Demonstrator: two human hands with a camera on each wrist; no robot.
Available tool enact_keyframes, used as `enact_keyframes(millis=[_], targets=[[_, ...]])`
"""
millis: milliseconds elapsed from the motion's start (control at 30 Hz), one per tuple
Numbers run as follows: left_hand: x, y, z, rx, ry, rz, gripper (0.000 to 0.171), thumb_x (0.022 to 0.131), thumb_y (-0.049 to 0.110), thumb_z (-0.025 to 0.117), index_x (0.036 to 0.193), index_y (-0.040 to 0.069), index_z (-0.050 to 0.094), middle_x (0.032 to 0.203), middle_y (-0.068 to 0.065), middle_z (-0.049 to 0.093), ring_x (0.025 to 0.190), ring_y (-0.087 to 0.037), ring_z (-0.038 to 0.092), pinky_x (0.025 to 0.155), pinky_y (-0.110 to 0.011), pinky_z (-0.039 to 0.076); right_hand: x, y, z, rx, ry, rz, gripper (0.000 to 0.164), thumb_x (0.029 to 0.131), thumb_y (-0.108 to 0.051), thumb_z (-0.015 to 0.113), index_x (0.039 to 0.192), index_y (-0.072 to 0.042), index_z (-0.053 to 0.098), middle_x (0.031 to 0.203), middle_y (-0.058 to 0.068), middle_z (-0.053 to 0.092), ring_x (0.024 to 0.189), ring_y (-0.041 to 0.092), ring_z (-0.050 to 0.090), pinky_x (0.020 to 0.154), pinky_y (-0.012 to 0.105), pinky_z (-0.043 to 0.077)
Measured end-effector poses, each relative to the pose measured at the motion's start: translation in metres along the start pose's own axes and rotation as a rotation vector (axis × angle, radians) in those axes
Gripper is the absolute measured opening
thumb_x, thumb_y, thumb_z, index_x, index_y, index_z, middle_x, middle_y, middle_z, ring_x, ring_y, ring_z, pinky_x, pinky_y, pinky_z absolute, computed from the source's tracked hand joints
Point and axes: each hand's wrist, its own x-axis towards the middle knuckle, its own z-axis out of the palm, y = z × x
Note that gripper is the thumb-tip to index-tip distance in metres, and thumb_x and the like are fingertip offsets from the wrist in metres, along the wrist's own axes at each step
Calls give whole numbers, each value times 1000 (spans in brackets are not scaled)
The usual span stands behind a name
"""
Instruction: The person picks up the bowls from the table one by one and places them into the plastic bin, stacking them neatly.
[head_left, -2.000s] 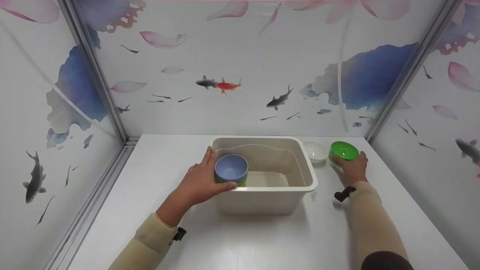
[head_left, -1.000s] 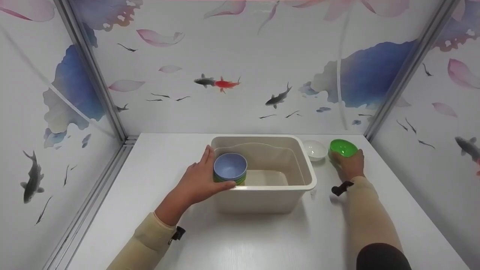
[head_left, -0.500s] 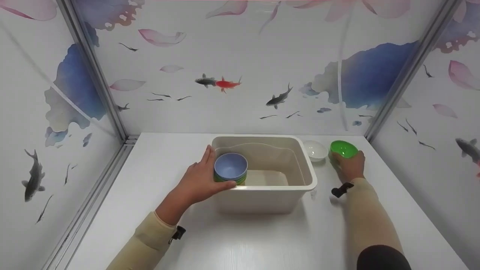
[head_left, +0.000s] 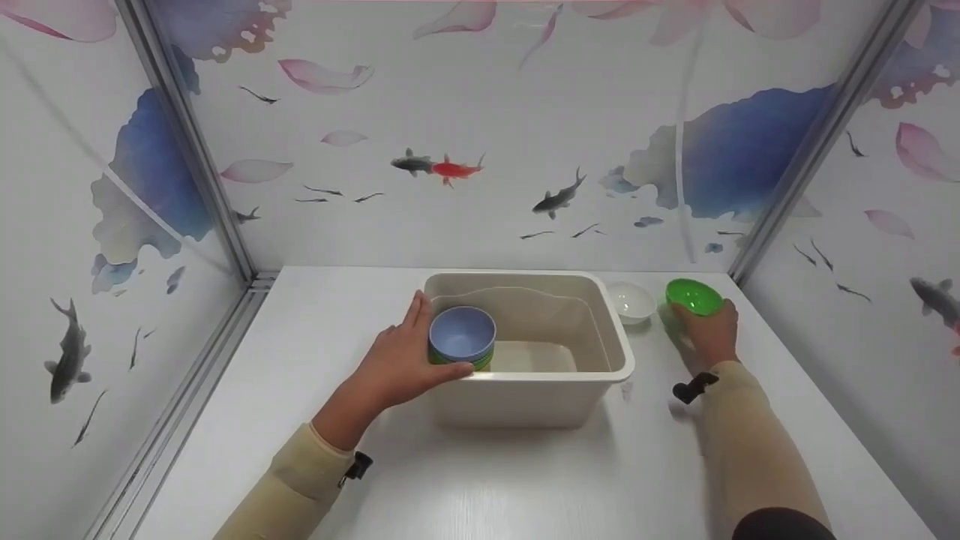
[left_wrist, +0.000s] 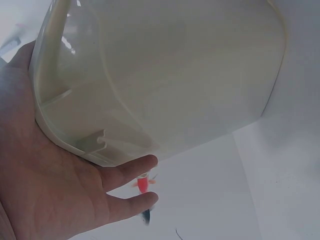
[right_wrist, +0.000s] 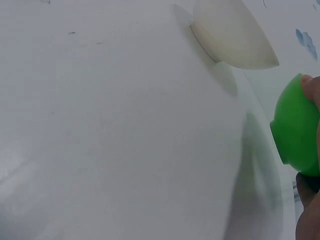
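In the head view, my left hand (head_left: 397, 364) rests at the near left corner of a beige plastic bin (head_left: 517, 401). Its thumb lies along the front rim, and its straight fingers touch the left side. A stack of bowls stands inside, a blue bowl (head_left: 463, 333) on top and green edges showing beneath. At the far right, my right hand (head_left: 711, 328) holds a green bowl (head_left: 694, 296) by its rim, thumb on the near left. The right wrist view shows this bowl raised off the table, its shadow apart from its base.
A white bowl (head_left: 631, 301) stands on the white table (head_left: 487, 480) between the bin and the green bowl. White panels with printed fish and petals (head_left: 480, 97) close in the back and both sides.
Over the last half second the green bowl has risen slightly and shifted right in my right hand. My left hand, the bin and the stack stay as they were.
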Motion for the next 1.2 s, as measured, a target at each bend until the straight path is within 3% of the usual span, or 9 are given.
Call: enact_keyframes(millis=[200, 633, 1200], targets=[[0, 0, -1, 5, -1, 4, 144, 79, 93, 70, 178, 7, 11, 186, -13, 8, 151, -51, 47, 124, -67, 36, 1, -1, -10, -15, -20, 0, 132, 97, -66, 77, 173, 5, -5, 178, 34, 11, 165, 51, 17, 133, 62, 18], [0, 2, -2, 18, 1, 10, 143, 80, 91, 71, 178, 4, 12, 185, -16, 9, 152, -52, 46, 125, -67, 34, -13, -17, -16, -39, -31, -126, 113, 99, -58, 80, 168, 10, 22, 166, 35, 37, 155, 51, 37, 128, 65, 28], [-1, 3, -3, 15, -4, 12, 143, 80, 92, 71, 178, 4, 12, 185, -16, 8, 153, -51, 45, 125, -67, 34, -40, -62, -25, -28, -132, -172, 117, 101, -58, 77, 173, 6, 11, 173, 36, 28, 159, 54, 31, 127, 69, 29]])
